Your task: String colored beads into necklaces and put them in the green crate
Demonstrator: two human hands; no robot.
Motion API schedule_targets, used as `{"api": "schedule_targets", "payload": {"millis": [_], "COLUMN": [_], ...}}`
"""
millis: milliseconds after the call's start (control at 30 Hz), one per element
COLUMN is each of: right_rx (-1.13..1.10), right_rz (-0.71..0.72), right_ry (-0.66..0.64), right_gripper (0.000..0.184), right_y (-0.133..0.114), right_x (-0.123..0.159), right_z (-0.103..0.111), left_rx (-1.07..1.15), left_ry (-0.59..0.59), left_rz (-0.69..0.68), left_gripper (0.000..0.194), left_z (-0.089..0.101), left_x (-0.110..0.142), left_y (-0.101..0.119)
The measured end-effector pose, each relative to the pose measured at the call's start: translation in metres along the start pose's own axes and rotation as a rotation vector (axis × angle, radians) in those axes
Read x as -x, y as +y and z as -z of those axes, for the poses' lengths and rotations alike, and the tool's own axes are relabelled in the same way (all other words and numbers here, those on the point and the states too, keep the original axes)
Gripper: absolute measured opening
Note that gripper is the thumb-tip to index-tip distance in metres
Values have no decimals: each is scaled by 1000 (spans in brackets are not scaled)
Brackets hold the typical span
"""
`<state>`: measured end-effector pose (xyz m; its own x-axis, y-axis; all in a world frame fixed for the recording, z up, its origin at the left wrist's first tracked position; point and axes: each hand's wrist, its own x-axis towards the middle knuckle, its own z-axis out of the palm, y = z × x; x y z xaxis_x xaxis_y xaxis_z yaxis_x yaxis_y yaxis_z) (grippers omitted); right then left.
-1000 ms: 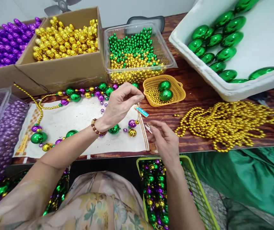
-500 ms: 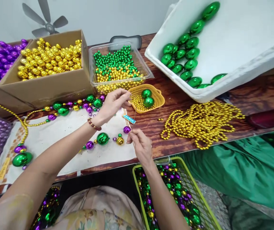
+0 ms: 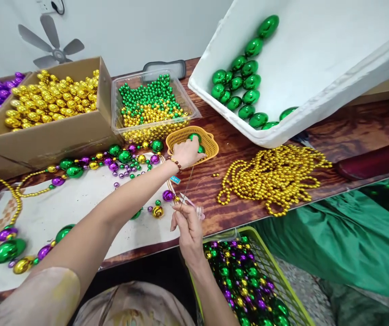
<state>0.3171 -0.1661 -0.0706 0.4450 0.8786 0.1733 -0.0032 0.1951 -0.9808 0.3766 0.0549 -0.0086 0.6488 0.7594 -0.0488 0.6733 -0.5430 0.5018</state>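
My left hand point(image 3: 188, 153) reaches into the small yellow basket point(image 3: 212, 149), over two shiny green balls point(image 3: 194, 136). Its fingertips are largely hidden, so I cannot see whether they grip a ball. Below it, my right hand point(image 3: 189, 228) pinches a thin string point(image 3: 188, 183) that runs up toward the basket. Beside those fingers lie a purple bead point(image 3: 168, 195) and a gold bead point(image 3: 158, 211) of a strand on the white cloth point(image 3: 126, 235). A pale pointed tool with a pinkish end point(image 3: 200, 213) lies partly behind my right hand.
A clear tub point(image 3: 153, 122) of green and gold beads and a cardboard box point(image 3: 45, 147) of gold beads stand behind. A white foam box point(image 3: 235, 131) holds green balls. Gold bead strands point(image 3: 269, 176) lie right. A green-rimmed crate point(image 3: 276, 262) of strands stands below.
My left hand has moved from holding up the string beside the basket into the basket. My right hand has stayed at the string. The view has shifted, showing more of the strand at left.
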Motion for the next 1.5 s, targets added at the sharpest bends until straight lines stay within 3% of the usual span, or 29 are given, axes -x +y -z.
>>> {"api": "schedule_targets", "payload": {"millis": [100, 200, 267, 367, 433, 567, 700, 900, 1167, 1500], "right_rx": [17, 15, 6, -21, -36, -9, 30, 143, 177, 199], "right_rz": [6, 10, 7, -37, -64, -45, -78, -72, -46, -23], "right_ry": [-32, -31, 1, 72, 109, 97, 53, 61, 14, 4], "right_gripper": [28, 27, 23, 17, 17, 20, 22, 22, 17, 14], "right_y": [0, 1, 2, 3, 3, 0, -1, 0, 0, 3], "right_x": [4, 4, 3, 0, -2, -5, -2, 5, 11, 12], "right_z": [0, 0, 2, 6, 8, 4, -4, -10, -10, -11], "left_rx": [75, 292, 536, 895, 1038, 1233, 1472, 1677, 1788, 1755], "left_ry": [3, 84, 134, 83, 62, 171, 117, 176, 171, 200], "left_rz": [-54, -153, -205, -224, -191, -6, 111, 292, 396, 330], "left_gripper": [42, 35, 35, 40, 48, 41, 41, 41, 37, 31], "left_z": [-2, 6, 18, 44, 58, 74, 81, 86, 87, 81], "left_x": [-6, -3, 8, 42, 69, 118, 143, 147, 142, 141], "left_y": [-11, -22, -31, -45, -55, -76, -89, -103, -106, -101]}}
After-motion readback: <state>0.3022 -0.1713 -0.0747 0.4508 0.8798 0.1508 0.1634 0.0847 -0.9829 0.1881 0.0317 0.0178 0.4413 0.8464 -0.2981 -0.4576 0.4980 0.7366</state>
